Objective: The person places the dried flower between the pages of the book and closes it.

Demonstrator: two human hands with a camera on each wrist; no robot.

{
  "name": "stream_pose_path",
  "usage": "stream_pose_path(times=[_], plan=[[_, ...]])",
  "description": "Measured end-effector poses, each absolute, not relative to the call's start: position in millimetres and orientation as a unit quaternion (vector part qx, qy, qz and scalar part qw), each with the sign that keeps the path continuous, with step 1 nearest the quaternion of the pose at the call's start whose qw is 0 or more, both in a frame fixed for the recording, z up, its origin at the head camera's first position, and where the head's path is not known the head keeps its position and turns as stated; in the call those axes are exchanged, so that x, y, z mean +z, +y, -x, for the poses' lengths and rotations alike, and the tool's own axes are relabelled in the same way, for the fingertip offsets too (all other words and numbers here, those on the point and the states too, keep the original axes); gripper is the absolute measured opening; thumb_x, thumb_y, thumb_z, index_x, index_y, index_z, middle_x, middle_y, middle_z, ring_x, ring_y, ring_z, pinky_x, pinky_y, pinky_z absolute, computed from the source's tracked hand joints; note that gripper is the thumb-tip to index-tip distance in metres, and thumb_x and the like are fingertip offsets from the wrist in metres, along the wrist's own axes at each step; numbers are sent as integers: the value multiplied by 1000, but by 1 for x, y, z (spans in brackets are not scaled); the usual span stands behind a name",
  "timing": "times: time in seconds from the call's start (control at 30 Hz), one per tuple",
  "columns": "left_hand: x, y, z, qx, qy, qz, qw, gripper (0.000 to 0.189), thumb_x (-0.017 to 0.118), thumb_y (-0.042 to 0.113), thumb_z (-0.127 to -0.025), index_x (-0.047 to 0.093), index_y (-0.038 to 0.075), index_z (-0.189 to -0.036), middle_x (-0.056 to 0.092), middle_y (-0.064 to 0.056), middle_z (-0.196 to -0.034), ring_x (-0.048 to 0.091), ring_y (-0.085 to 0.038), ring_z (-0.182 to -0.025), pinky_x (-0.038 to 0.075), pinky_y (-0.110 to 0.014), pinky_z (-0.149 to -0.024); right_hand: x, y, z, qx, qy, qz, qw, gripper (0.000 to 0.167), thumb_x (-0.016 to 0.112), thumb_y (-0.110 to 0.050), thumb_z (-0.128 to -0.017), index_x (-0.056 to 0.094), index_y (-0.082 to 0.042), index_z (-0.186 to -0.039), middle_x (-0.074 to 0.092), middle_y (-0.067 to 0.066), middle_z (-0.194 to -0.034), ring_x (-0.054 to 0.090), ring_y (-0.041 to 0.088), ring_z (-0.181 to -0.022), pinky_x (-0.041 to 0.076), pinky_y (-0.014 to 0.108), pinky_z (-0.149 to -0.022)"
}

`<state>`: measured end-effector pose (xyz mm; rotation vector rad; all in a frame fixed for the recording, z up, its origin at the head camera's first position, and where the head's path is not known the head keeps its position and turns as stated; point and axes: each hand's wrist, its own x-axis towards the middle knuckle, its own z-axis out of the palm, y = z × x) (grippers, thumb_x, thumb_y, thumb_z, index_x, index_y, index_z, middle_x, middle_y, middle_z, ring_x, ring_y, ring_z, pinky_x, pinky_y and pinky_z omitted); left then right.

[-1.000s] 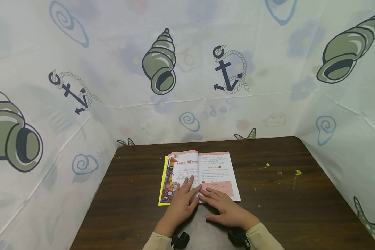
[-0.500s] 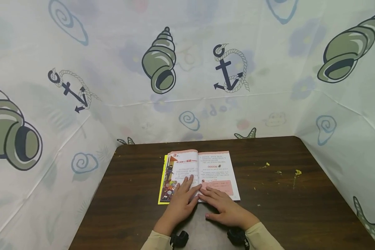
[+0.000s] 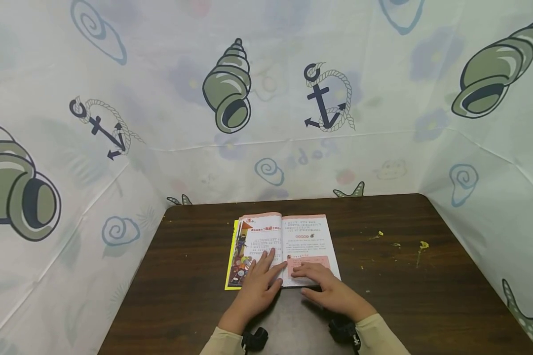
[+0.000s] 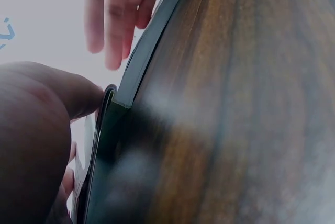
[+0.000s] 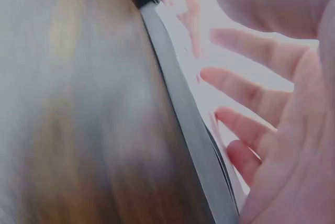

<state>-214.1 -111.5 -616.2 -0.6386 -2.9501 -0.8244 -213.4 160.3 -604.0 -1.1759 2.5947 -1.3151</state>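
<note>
An open book (image 3: 308, 246) lies on the dark wooden table, its left page carrying a coloured picture and its right page a pink box. A yellow cover edge shows along its left side. My left hand (image 3: 259, 286) rests on the lower left page with fingers spread, thumb near the spine at the bottom edge. In the left wrist view the thumb (image 4: 78, 90) sits right at the spine. Over the lower right page is my right hand (image 3: 330, 291), fingers loosely bent and holding nothing. The right wrist view shows its fingers (image 5: 246, 93) spread close above the page.
The wooden table (image 3: 182, 276) has a rounded far corner on each side. Small yellow flowers (image 3: 423, 245) and plant bits lie on its right half. A patterned cloth (image 3: 284, 113) with shells and anchors hangs around the back and sides. Black straps (image 3: 255, 339) circle both wrists.
My right hand has shifted a little to the right and lifted off the spine area, its fingers more bent. The left hand and the book stay where they were.
</note>
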Motion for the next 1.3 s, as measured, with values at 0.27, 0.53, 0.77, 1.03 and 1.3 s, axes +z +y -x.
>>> stream_pose_path(times=[0.27,0.53,0.77,1.03,1.3], plan=[[-616,-113,212,-261,-943,206,11,48,62,35,-110,59,35,-158,30,-5,-181,23,-34,-170,19,-68,-134,-599,176,221,-439,834,320,-95,31,79,-5,-97,76,-14,-127,76,-2,-128,66,18,-122,48,44,-105],[-615,-113,210,-265,-940,213,11,49,62,35,-109,59,33,-158,30,-7,-181,24,-35,-170,19,-69,-133,-578,191,217,-428,876,192,-114,17,74,-11,-103,80,-18,-117,76,-13,-116,66,14,-115,52,49,-101],[-615,-114,210,-264,-941,210,9,49,62,36,-110,58,34,-158,29,-6,-182,23,-33,-170,18,-67,-134,-559,236,214,-424,888,133,-122,13,69,-16,-108,78,-17,-117,75,-4,-101,60,4,-82,51,25,-70],[-617,-113,210,-264,-942,207,11,48,62,36,-109,59,36,-158,29,-4,-182,23,-32,-170,19,-67,-134,-561,311,211,-333,936,50,-103,20,66,-26,-111,75,-13,-123,77,2,-102,62,7,-84,51,31,-71],[-615,-113,210,-263,-944,200,8,48,61,36,-110,58,37,-158,29,-3,-182,23,-32,-170,19,-67,-134,-569,370,210,-304,951,-56,-11,45,58,-34,-113,57,-2,-145,68,9,-98,53,17,-66,40,34,-60]])
